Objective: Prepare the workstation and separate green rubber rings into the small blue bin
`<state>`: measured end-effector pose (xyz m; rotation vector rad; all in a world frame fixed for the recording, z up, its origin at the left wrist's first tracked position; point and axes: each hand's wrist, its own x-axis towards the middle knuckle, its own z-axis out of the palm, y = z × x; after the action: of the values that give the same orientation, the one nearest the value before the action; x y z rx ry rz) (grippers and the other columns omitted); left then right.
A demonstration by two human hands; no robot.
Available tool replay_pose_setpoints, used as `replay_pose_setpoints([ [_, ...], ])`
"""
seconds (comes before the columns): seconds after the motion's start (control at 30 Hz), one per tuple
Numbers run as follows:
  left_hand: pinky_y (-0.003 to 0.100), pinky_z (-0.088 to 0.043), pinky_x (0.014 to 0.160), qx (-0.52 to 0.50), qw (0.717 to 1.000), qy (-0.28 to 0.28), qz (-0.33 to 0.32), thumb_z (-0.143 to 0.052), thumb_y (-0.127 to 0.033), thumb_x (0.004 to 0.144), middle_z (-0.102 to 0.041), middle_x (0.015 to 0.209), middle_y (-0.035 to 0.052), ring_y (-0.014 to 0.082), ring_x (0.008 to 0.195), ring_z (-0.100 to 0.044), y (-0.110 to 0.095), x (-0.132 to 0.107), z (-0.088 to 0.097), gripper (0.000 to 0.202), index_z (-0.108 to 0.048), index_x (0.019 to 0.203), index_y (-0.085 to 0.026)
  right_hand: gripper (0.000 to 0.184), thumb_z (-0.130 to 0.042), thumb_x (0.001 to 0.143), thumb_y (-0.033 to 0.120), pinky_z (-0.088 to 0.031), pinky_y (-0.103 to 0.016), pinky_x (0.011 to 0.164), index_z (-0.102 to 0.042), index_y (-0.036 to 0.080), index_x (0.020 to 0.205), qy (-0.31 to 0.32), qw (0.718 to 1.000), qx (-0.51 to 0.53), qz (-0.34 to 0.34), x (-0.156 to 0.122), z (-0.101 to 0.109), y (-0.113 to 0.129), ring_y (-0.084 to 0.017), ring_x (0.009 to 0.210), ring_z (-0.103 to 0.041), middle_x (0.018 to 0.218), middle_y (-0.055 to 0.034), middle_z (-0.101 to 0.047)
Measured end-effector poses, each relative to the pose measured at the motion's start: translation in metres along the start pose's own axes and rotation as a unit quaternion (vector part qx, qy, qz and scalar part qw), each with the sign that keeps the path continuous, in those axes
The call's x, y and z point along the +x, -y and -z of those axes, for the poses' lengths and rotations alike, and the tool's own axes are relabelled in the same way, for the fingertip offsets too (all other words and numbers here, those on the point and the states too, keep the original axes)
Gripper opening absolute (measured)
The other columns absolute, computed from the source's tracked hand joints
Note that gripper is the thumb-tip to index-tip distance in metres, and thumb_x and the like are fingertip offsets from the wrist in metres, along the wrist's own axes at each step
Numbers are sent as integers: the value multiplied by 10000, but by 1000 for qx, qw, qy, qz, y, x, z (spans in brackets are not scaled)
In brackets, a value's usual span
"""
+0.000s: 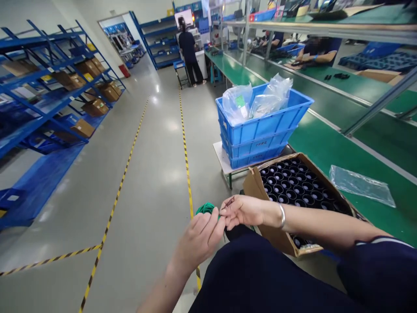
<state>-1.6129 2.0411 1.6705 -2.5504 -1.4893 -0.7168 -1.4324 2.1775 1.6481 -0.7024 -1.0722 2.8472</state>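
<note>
A coil of thin green wire [205, 208] shows above the fingers of my left hand [201, 234], which is closed around its lower part. My right hand [239, 211] comes in from the right and meets the left fingertips beside the coil. Its thumb and forefinger are pinched together; whatever lies between them is too small to make out. A thin dark strand [230, 201] shows against the right fingers. Both hands are over my lap, and part of the coil is hidden behind the left fingers.
Close on the right, a cardboard box [257, 191] holds many black cylindrical parts. Stacked blue crates [263, 130] with plastic bags stand on a small table [222, 157]. A green workbench [352, 161] bears a clear bag [361, 184]. Blue shelving [48, 113] lines the left; people are farther back.
</note>
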Motion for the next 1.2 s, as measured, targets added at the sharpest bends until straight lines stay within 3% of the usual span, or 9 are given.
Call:
replay_pose_setpoints([
  [0.13,373,-472,958,143,977,-62,-147,-536,-74,920,-712,1236,94,216,1038,-660,51,51,-15,403,-585,1284,-240,238,-812,714,219,-516,-161,649,-643,118,849,2,984,173,48,21,25,25,-54,614,-624,688,25,-643],
  [0.23,391,-484,980,171,968,-86,-163,-504,-57,927,-707,1234,130,234,1059,-656,89,104,-35,381,-587,1285,-159,384,-745,821,393,-505,-212,627,-595,161,1088,-129,969,45,208,25,51,60,-82,671,-591,854,-6,-626],
  [0.37,367,-519,991,130,973,-92,-166,-493,-26,922,-708,1195,136,226,1111,-651,132,177,-68,382,-568,1288,-105,659,-773,775,456,-475,-399,1001,-489,211,1318,-356,767,-324,424,18,96,104,-242,1224,-514,1391,-145,-476],
  [0.53,281,-572,914,132,975,-75,-162,-421,-42,959,-662,1236,142,182,1102,-668,159,248,-92,363,-568,1281,-124,223,-522,961,289,-527,-345,862,-572,204,1161,-350,695,-502,377,13,138,132,-195,965,-635,1062,-81,-673],
  [0.73,306,-593,863,131,966,-3,-222,-412,-32,948,-651,1230,185,221,1064,-682,165,309,-107,341,-556,1256,-55,252,-391,1011,262,-509,-346,794,-629,182,1023,-415,635,-573,308,-9,163,158,-210,854,-644,935,-96,-692],
  [0.8,330,-596,810,77,961,113,-239,-446,-41,934,-686,1104,144,222,959,-690,165,330,-104,239,-612,1098,-91,264,-406,1000,249,-480,-315,725,-638,179,894,-398,653,-580,280,-28,166,170,-189,762,-610,818,-69,-662],
  [0.9,290,-578,811,-160,899,295,-280,-619,-203,909,-683,984,81,186,897,-667,167,361,-93,74,-609,961,-151,262,-502,982,323,-414,-235,616,-651,178,820,-244,791,-493,268,-52,167,187,-119,633,-532,700,0,-593],
  [1.0,261,-548,895,-407,815,298,-286,-744,-373,825,-673,1073,96,177,1007,-655,175,386,-90,292,-611,999,-180,376,-649,882,507,-337,-212,533,-645,160,736,-190,876,-335,291,-51,167,194,-82,552,-429,613,36,-521],
  [1.2,497,-415,1107,-673,687,215,-170,-824,-387,737,-718,1166,117,280,1153,-660,205,401,-114,397,-561,979,-215,652,-552,749,817,-298,-239,509,-522,175,640,-319,848,-201,372,6,170,212,-96,548,-344,579,37,-421],
])
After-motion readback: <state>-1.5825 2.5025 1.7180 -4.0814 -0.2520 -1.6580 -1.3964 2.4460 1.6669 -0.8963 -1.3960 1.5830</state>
